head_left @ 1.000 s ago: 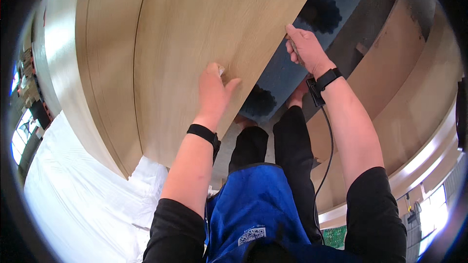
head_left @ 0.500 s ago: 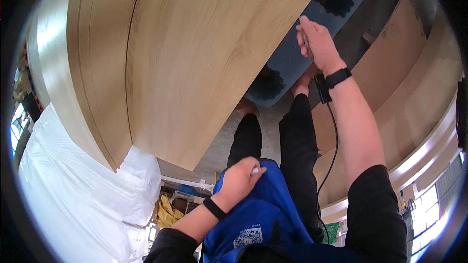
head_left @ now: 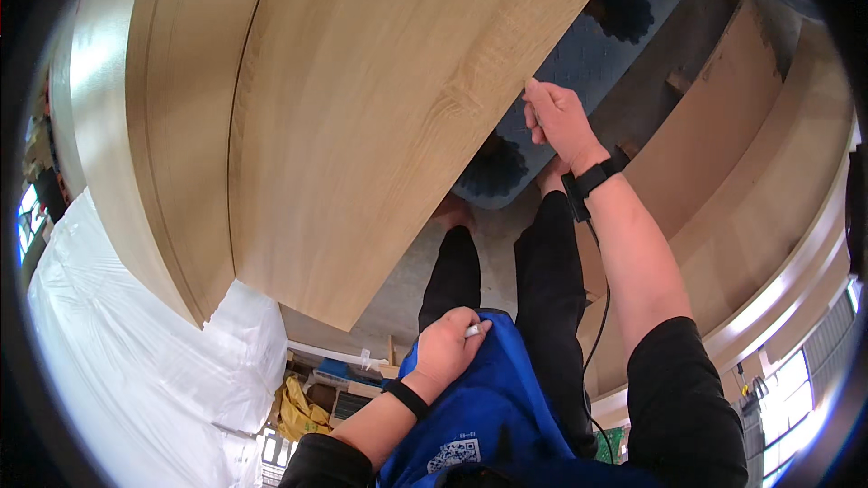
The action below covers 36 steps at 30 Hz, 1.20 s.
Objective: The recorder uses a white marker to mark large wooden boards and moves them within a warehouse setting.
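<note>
One change: I see left hand (head_left: 445,347), clenched on white stub (head_left: 473,331), withdrawn from wood-grain panel (head_left: 371,117), leaving right hand (head_left: 561,122), grip indeterminable, alone at its edge.

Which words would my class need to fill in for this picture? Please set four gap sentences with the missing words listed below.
1. The left hand holds a small object coloured ____.
2. The right hand, by the edge of the wood-grain panel, appears ____ (higher/lower) in the picture than the left hand.
3. The colour of the apron is ____.
4. The white sheeting is on the picture's ____ side.

Missing words: white; higher; blue; left.
</note>
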Tool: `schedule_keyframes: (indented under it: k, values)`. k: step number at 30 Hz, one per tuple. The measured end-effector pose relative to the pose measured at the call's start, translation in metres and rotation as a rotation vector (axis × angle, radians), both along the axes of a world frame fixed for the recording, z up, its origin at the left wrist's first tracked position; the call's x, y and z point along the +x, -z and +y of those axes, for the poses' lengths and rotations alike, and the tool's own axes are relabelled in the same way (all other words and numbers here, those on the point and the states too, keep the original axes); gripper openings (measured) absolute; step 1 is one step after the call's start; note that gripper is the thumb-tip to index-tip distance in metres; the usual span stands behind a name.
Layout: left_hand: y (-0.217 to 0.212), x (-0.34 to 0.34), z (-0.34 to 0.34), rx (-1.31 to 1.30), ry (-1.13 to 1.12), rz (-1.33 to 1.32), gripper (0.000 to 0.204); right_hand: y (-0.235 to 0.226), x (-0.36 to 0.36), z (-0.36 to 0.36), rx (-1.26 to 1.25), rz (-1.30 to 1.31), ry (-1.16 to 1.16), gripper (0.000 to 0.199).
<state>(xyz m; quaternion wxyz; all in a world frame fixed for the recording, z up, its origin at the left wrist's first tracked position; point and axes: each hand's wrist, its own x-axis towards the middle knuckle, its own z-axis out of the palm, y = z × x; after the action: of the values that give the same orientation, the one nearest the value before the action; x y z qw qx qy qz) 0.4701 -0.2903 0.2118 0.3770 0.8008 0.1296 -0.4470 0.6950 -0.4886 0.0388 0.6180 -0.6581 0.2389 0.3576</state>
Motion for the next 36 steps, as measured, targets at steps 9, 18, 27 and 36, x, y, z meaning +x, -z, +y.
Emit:
schedule_keyframes:
  k: [9, 18, 27, 36]
  values:
    - [0.012, 0.047, 0.007, 0.053, -0.429, 0.108, 0.023, 0.015, -0.033, -0.018, -0.065, 0.025, -0.079, 0.040]
    - [0.025, 0.071, -0.004, -0.066, -0.648, 0.038, 0.022, 0.006, -0.009, 0.000, -0.034, -0.075, -0.043, 0.044]
    - [0.016, 0.052, -0.006, 0.039, -0.373, 0.071, 0.020, -0.005, -0.013, -0.002, -0.020, -0.005, -0.011, 0.042]
    - [0.014, 0.003, -0.012, 0.034, 0.051, 0.148, 0.023, 0.019, -0.050, -0.022, -0.088, 0.095, -0.074, 0.042]
